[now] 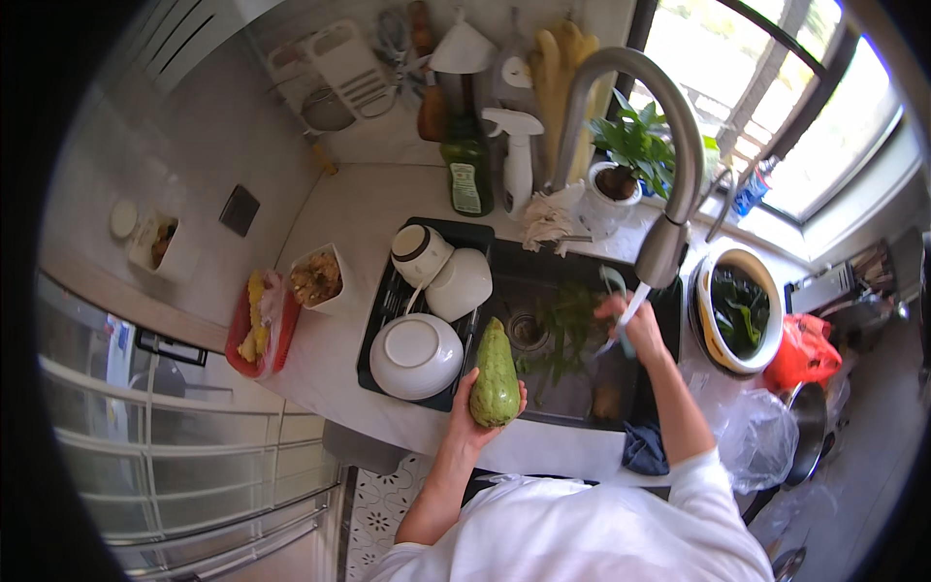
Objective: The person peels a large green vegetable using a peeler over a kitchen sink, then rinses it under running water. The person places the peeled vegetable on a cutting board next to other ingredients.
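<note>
My left hand [468,416] grips a pale green, ridged gourd [494,385] from below, its narrow end pointing away from me. It is held over the near left part of a dark sink [556,409]. Under the faucet [660,251], my right hand [644,333] is closed around a pale green tool, apparently a peeler [613,279]; motion blurs it and the fingers hide part of it. Water [635,305] runs from the spout onto this hand and tool. Long green peelings [564,327] lie in the basin beside the drain [526,332].
A dark drying rack [371,320] with upturned white bowls [416,356] adjoins the sink's left side. Right of the sink stand a pot of dark leaves [738,309], a red plastic bag [800,353] and a clear bag [756,440]. A dark blue cloth [644,447] hangs at the front edge.
</note>
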Tool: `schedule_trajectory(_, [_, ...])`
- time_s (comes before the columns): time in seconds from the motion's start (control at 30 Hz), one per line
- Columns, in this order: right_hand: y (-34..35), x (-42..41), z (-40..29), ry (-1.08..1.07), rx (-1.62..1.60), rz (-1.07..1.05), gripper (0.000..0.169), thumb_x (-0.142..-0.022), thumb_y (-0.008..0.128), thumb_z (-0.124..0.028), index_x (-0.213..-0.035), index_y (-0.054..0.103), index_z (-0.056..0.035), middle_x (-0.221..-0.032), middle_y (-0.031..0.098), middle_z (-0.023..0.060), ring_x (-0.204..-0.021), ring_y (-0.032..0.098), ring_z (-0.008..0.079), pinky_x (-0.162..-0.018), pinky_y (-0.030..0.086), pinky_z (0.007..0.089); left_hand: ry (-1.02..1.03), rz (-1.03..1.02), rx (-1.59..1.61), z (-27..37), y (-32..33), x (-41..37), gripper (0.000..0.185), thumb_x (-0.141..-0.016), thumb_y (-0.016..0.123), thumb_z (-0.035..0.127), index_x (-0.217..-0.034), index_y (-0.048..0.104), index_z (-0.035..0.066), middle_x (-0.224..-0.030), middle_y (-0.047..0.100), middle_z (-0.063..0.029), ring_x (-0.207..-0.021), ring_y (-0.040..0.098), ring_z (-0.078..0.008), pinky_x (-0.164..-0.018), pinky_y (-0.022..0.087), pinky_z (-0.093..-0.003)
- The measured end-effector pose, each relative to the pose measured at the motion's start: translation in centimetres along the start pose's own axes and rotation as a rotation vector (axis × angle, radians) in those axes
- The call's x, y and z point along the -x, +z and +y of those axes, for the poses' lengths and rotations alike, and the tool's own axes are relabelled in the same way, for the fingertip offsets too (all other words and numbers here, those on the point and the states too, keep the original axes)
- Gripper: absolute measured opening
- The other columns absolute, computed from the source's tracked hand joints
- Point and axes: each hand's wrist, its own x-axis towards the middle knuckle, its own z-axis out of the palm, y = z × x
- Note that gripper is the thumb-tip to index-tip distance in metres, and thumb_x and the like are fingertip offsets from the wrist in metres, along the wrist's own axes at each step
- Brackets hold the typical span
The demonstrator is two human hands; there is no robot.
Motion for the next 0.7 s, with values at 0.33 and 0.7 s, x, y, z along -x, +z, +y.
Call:
schedule_trajectory(0.33, [1.6, 5.4, 0.8, 0.049, -0.254, -0.007, 0.03, -0.098, 0.055, -0.03, -0.087, 0.062, -0.0022, -0.076, 0.065, 0.0087, -0.06, 0.057, 0.0147, -0.056, 0.045, 0.0269, 0.014, -0.063, -0.107, -1.3, -0.6, -1.1, 0.067, -0.084, 0.068, 0.045, -0.125, 0.049, -0.005, -0.113, 0.059, -0.0258, -0.103, 0.063, -0.0368, -0.091, 0.054, -0.0494])
schedule_trajectory(0.7, [-2.8, -2.2, -0.7, 0.18, -0.216, -0.333, 0.02, -0.092, 0.064, -0.02, -0.095, 0.066, -0.0001, -0.079, 0.069, 0.0114, -0.063, 0.061, 0.0145, -0.054, 0.046, 0.026, 0.109, -0.091, -0.085, -3.3, -1.7, -1.2, 0.061, -0.08, 0.073, 0.048, -0.117, 0.056, 0.002, -0.105, 0.065, -0.0198, -0.095, 0.067, -0.033, -0.085, 0.056, -0.0472])
